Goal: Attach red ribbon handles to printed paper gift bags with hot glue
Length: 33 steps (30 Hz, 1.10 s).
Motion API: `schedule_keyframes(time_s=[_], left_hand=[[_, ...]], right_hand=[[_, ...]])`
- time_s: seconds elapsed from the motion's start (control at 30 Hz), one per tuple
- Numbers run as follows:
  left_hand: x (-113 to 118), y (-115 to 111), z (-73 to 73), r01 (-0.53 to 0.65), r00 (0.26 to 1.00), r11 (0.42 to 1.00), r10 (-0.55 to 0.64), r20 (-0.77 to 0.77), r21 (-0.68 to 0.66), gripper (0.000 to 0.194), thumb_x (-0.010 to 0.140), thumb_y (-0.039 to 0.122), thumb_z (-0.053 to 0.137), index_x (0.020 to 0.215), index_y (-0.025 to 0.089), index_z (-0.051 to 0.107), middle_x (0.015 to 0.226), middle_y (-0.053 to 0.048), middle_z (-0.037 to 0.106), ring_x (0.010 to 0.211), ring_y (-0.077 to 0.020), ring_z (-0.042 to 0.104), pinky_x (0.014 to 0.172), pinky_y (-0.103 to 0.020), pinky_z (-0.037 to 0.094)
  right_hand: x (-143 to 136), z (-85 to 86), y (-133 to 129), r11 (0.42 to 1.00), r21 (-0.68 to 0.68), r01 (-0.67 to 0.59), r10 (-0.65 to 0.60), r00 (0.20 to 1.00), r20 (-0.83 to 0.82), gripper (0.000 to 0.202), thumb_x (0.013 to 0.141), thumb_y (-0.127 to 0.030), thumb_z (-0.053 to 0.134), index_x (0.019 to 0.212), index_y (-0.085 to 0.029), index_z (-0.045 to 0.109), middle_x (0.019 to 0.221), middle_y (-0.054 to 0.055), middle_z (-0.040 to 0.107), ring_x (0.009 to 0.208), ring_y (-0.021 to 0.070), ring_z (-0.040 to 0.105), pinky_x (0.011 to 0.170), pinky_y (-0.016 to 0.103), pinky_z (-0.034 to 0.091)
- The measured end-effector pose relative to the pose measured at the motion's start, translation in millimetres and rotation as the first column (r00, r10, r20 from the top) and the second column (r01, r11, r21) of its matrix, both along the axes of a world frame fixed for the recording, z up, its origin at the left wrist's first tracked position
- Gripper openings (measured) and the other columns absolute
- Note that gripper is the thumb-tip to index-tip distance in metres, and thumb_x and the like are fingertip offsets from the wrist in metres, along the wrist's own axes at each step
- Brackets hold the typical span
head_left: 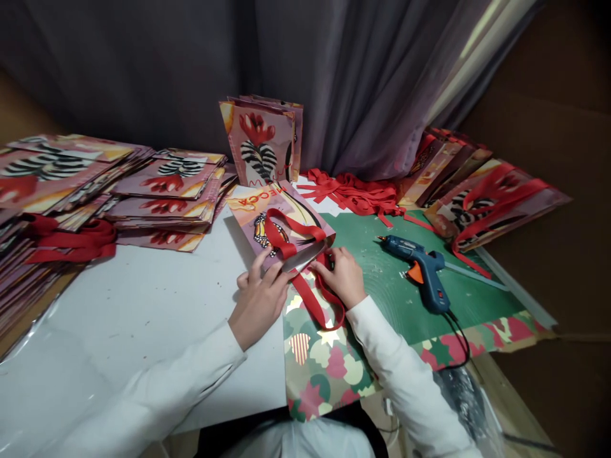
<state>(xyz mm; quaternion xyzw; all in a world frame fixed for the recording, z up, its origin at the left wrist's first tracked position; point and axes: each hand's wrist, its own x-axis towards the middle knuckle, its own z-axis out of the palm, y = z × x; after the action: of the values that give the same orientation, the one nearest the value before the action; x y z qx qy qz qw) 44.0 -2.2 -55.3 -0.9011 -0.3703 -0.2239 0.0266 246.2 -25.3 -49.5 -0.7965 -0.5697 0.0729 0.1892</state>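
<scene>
A printed paper bag (pixel 248 219) lies flat with its mouth toward me, lettering at its far end and a butterfly on its face. One red ribbon handle (pixel 317 233) loops over the bag's top face; a second red ribbon (pixel 308 299) hangs out from the mouth toward me. My left hand (pixel 260 300) is at the near left edge of the mouth, fingers bent on the bag and thumb by the opening. At the right corner, my right hand (pixel 342 275) is closed around the ribbon by the bag's edge; its fingertips are partly hidden.
A blue glue gun (pixel 424 270) with an orange trigger lies on the green mat (pixel 382 299) at right. Red ribbons (pixel 353 191) are heaped behind. Flat bag stacks (pixel 162 175) fill the left; other bags (pixel 260 143) stand at the back, and ribboned bags (pixel 496 197) at right.
</scene>
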Motion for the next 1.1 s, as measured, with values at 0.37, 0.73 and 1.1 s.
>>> schedule_keyframes(time_s=[0.37, 0.73, 1.1], left_hand=[[8, -3, 0.1, -0.082, 0.994, 0.996, 0.084, -0.063, 0.041, 0.022, 0.096, 0.021, 0.049, 0.11, 0.021, 0.066, 0.116, -0.013, 0.067, 0.138, -0.0361, 0.035, 0.08, -0.046, 0.036], [16, -8, 5.3, -0.195, 0.978, 0.98, 0.193, -0.077, -0.03, 0.019, 0.092, 0.015, 0.05, 0.091, 0.02, 0.068, 0.096, -0.015, 0.071, 0.137, -0.0384, 0.034, 0.082, -0.05, 0.033], [16, -8, 9.3, -0.183, 0.981, 0.982, 0.18, -0.067, -0.053, 0.017, 0.088, 0.015, 0.055, 0.094, 0.021, 0.07, 0.107, -0.012, 0.071, 0.138, -0.0398, 0.033, 0.086, -0.053, 0.034]], right_hand=[[-28, 15.1, 9, 0.989, -0.121, 0.089, -0.077, 0.992, 0.102, 0.027, 0.09, -0.003, 0.041, 0.104, -0.011, 0.062, 0.107, 0.02, 0.064, 0.098, 0.0281, 0.065, 0.069, 0.032, 0.046], [14, 7.0, -4, 1.0, -0.008, -0.001, 0.0, 0.996, -0.085, 0.023, 0.079, -0.01, 0.042, 0.083, -0.02, 0.062, 0.079, 0.007, 0.068, 0.074, 0.0209, 0.063, 0.068, 0.028, 0.043], [-18, 22.5, -8, 0.785, 0.169, -0.596, 0.592, 0.802, 0.081, 0.029, 0.094, -0.019, 0.038, 0.096, -0.017, 0.067, 0.105, 0.008, 0.063, 0.093, 0.021, 0.054, 0.086, 0.034, 0.04]])
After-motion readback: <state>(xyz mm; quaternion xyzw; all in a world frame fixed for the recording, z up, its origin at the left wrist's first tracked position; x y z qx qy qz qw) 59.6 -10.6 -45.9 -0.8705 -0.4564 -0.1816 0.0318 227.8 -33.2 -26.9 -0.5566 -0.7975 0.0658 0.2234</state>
